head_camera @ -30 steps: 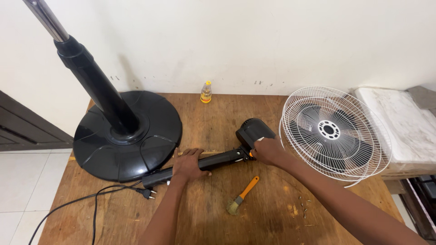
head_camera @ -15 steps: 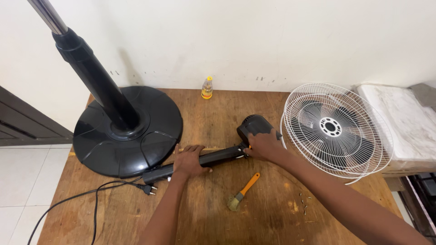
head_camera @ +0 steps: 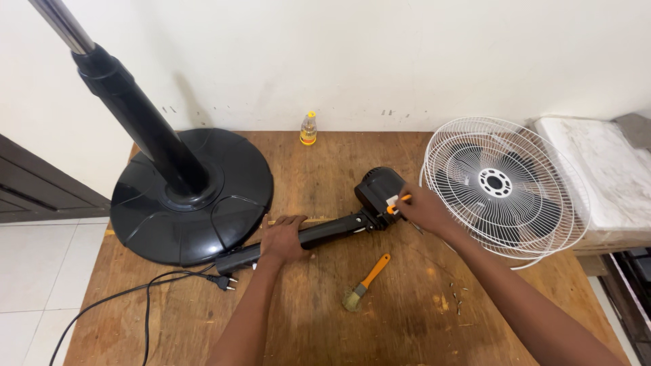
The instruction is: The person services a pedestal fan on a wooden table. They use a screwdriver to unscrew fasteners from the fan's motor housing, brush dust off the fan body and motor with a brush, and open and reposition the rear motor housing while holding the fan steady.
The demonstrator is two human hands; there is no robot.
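A black fan motor head on its black neck tube lies across the wooden table. My left hand presses down on the tube near its middle. At the motor's side my right hand grips an orange-handled screwdriver, its tip against the motor housing. A paintbrush with an orange handle lies on the wood just in front of the tube.
The round black fan base with its upright pole stands at the left. A white wire fan grille lies at the right beside a white block. A small yellow-capped bottle stands by the wall. A power cord and plug trail left.
My right hand has shifted slightly along the motor's side, and the orange screwdriver now shows at its fingertips. My left hand stays on the tube.
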